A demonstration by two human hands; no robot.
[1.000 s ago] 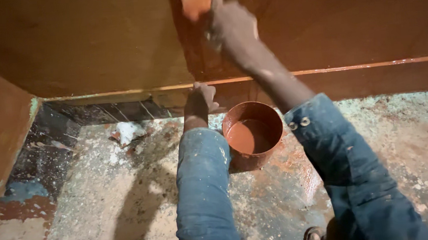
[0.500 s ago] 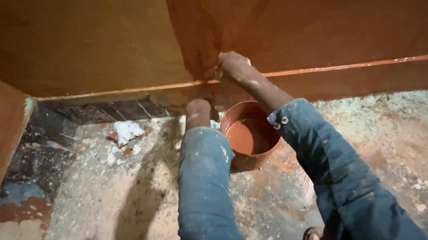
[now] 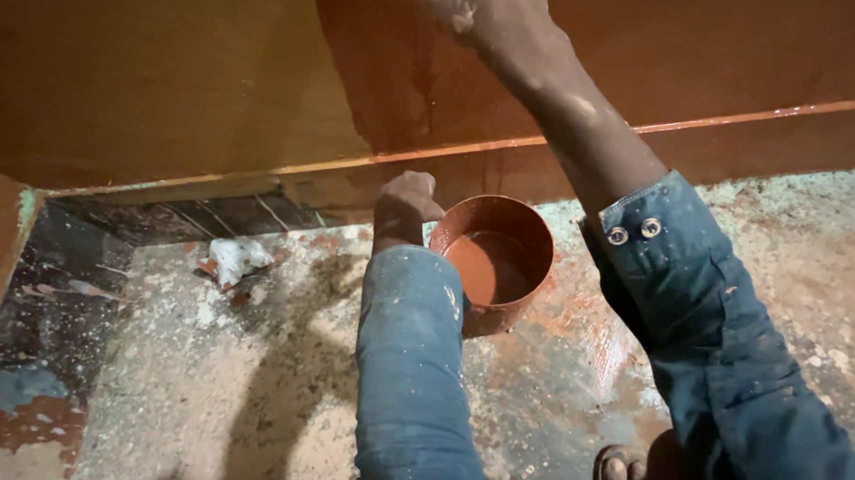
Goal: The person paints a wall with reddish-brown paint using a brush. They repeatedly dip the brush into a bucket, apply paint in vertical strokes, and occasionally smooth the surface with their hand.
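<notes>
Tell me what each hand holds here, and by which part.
The left hand grips the paint can by its rim. The right hand is raised at the frame's top; any hold cannot be told.

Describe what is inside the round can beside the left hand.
The can holds reddish-brown paint, pooled across its bottom and coating its inner wall. Its near rim hides the closest part of the inside, and nothing shows beneath the paint.

Right hand [image 3: 471, 1] cut off by top edge above the can [image 3: 494, 260]: fingers out of frame, can't tell if it holds anything. Left hand [image 3: 403, 204] curled beside the can's rim, palm side hidden, contact unclear. Foot [image 3: 614, 473] below the can clipped by bottom edge. White scrap [image 3: 238, 258] left of the can too blurred to identify.
</notes>
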